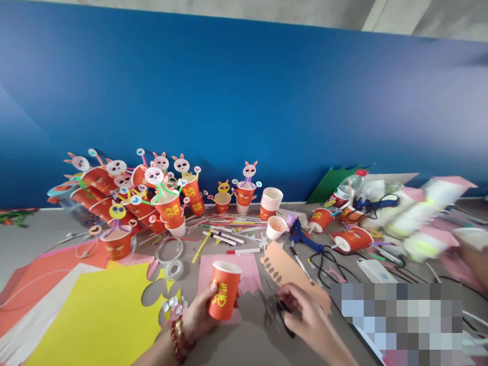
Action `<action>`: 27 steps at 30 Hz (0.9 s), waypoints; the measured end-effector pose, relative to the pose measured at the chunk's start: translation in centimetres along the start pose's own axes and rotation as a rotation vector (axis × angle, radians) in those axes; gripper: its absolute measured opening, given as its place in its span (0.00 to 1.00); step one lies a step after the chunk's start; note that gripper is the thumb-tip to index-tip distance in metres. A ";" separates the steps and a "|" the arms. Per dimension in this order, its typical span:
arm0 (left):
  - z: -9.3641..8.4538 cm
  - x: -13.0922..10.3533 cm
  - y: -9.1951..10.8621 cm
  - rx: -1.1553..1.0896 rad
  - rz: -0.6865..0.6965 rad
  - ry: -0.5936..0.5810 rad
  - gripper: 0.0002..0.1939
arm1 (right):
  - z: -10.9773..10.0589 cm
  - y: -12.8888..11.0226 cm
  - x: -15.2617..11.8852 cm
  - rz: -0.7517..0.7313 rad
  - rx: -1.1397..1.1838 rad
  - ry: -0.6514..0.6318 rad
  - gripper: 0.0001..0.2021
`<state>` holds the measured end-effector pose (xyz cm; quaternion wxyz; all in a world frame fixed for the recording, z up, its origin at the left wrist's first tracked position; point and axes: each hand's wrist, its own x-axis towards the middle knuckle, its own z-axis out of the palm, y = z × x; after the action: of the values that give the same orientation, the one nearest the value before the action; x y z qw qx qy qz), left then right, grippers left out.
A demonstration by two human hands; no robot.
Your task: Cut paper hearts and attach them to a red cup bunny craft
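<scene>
Over the near grey surface point(247, 351): red paper cup with yellow print point(225, 292), left hand point(200, 314) fingers wrapped round it | right hand point(306, 316) fingers half-curled at blurred black-handled scissors point(284, 320), grip unclear | risk: thin wall denting from a hard squeeze

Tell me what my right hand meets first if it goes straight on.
Probably the peach paper, perhaps the pink sheet; depth is unclear, so your right hand might pass above both.
</scene>
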<state>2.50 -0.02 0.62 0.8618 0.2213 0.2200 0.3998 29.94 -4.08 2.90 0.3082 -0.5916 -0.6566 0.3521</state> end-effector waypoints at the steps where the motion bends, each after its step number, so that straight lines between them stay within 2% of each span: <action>1: 0.0 -0.2 0.0 0.034 -0.011 -0.064 0.30 | 0.2 -0.4 0.0 -0.001 0.151 -0.029 0.10; 3: 0.2 -0.6 -0.1 0.120 -0.028 -0.181 0.32 | 1.1 -1.4 0.2 -0.003 0.445 -0.072 0.09; 5: 0.2 -0.9 -0.1 0.182 -0.051 -0.233 0.33 | 2.7 -2.6 0.6 0.029 0.665 -0.125 0.09; 7: 0.1 -1.1 -0.1 0.187 -0.058 -0.196 0.30 | 4.6 -3.7 1.3 0.039 0.852 -0.161 0.11; 9: -0.2 -1.1 0.1 0.175 -0.025 -0.115 0.27 | 6.4 -4.5 2.0 0.060 1.029 -0.130 0.15; 12: -1.1 -0.7 0.6 0.174 0.052 -0.036 0.30 | 8.3 -5.1 3.1 0.142 1.202 -0.098 0.15; 14: -1.9 -0.5 0.8 0.145 0.105 0.015 0.32 | 8.8 -5.5 3.5 0.121 1.240 -0.061 0.14; 17: -2.9 -0.3 0.8 0.106 0.157 0.109 0.37 | 8.6 -6.1 3.7 -0.029 1.161 -0.023 0.20; 19: -3.2 -0.3 0.7 0.102 0.168 0.145 0.38 | 8.1 -6.4 3.7 -0.150 0.967 -0.010 0.24; 21: -3.1 -0.3 0.7 0.105 0.173 0.158 0.36 | 7.7 -6.7 3.7 -0.233 0.694 0.035 0.21; 23: -2.7 -0.4 0.6 0.109 0.173 0.151 0.36 | 7.5 -6.7 3.9 -0.286 0.441 0.139 0.14; 25: -2.4 -0.5 0.6 0.106 0.169 0.138 0.37 | 7.5 -6.6 4.1 -0.324 0.265 0.253 0.10; 27: -2.2 -0.6 0.6 0.108 0.162 0.119 0.37 | 7.7 -6.4 4.3 -0.332 0.169 0.278 0.09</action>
<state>0.59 0.27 -0.68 0.7990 0.2604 0.2734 0.4681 19.58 -0.85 3.84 0.4976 -0.4903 -0.6645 0.2654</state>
